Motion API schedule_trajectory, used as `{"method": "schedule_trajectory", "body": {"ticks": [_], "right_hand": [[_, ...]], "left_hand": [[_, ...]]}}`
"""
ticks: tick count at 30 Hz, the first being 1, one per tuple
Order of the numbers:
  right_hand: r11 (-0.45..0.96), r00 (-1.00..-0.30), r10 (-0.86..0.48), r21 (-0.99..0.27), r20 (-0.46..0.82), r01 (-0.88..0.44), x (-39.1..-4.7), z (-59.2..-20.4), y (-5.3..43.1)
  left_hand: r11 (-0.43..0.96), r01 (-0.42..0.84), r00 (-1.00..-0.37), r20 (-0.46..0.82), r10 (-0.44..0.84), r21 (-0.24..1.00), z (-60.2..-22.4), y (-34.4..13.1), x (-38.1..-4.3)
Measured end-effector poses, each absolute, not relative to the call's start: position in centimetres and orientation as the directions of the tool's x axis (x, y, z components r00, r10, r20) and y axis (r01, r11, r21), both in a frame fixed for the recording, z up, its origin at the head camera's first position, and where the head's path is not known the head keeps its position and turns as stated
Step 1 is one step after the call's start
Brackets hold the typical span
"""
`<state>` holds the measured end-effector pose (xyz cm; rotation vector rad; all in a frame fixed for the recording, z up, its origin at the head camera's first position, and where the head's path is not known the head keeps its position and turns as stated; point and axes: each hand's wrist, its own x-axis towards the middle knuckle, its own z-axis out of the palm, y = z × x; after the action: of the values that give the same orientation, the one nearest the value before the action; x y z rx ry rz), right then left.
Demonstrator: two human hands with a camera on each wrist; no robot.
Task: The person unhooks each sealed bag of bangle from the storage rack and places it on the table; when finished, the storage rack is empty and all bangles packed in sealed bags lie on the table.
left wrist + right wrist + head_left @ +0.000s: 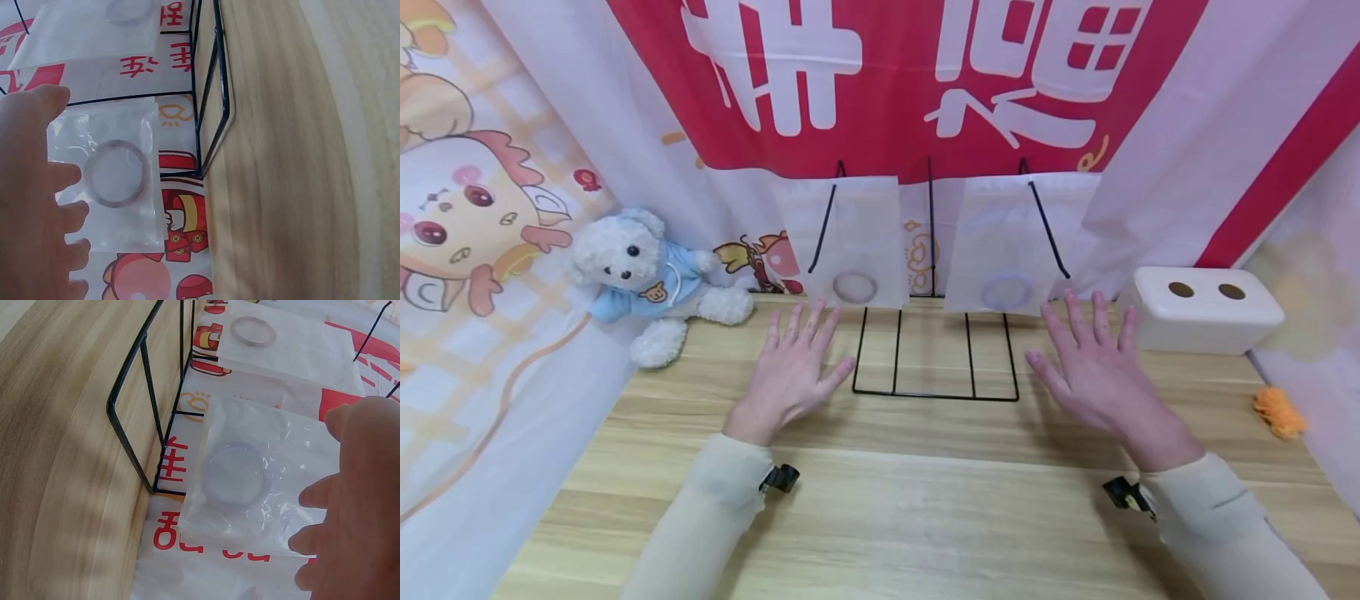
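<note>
A black wire rack point(936, 397) stands at the back of the wooden table, with two clear plastic bags hanging from its hooks. Inside the left bag point(853, 242) lies a pale pinkish ring-shaped bangle point(114, 174). The right bag point(1011, 242) contains a pale lilac bangle point(237, 477). My left hand point(793, 367) is spread palm down to the left of the rack's base, fingers straight. On the other side, my right hand point(1093, 367) is spread likewise, near the lower edge of the right bag. Neither hand holds anything.
A white plush bear point(655, 279) in a blue hoodie sits at the back left. At the right are a white box point(1206, 310) with two round holes and an orange yarn bundle point(1279, 413). Printed cloth point(925, 92) hangs behind the rack.
</note>
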<state>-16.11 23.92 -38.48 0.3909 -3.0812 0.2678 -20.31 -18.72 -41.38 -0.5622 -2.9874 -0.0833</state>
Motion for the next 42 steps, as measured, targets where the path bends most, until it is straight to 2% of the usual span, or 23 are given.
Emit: {"method": "schedule_trajectory", "body": {"ticks": [13, 22, 31, 35, 42], "right_hand": [[0.926, -0.935, -0.28, -0.193, 0.218, -0.323, -16.1, -38.1, 24.4], [0.869, -0.9, -0.243, -0.331, 0.362, -0.368, -16.2, -37.5, 24.3], [0.769, -0.781, -0.105, -0.448, 0.616, -0.456, -17.3, -37.1, 24.8], [0.711, -0.804, 0.003, -0.567, 0.594, -0.416, -18.0, -36.3, 25.1], [0.626, -0.877, 0.127, -0.724, 0.463, -0.291, -19.5, -35.0, 25.8]], "left_hand": [[0.916, 0.395, -0.916, 0.107, 0.387, 0.065, -41.9, -19.1, -21.3], [0.895, 0.438, -0.899, 0.027, 0.437, 0.091, -42.9, -19.4, -22.2], [0.878, 0.455, -0.883, -0.056, 0.467, 0.146, -44.4, -18.8, -23.2], [0.869, 0.466, -0.869, -0.098, 0.485, 0.166, -44.7, -18.6, -23.7], [0.862, 0.459, -0.852, -0.169, 0.496, 0.213, -44.8, -18.4, -24.4]]}}
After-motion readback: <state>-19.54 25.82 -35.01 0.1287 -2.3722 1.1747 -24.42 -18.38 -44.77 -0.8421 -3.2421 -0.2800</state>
